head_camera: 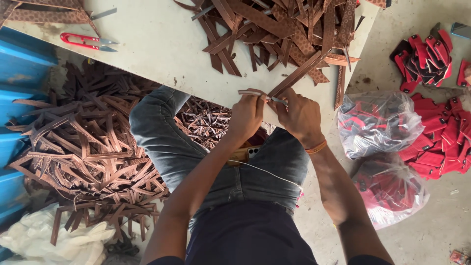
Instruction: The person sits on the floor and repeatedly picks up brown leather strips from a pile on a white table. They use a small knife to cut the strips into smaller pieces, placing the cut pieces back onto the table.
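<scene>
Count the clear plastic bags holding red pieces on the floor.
2. One clear bag lies beside the table's right edge; the other bag sits just below it, nearer the person's right arm. More could lie out of frame.

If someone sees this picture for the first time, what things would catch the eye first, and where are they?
First come the two hands at the centre: the left hand and right hand meet at the table edge, together holding a brown strap. Behind them, a heap of brown straps covers the pale table, and a larger pile lies on the floor at the left. On the right, bright red pieces sit loose and in clear plastic bags.
</scene>
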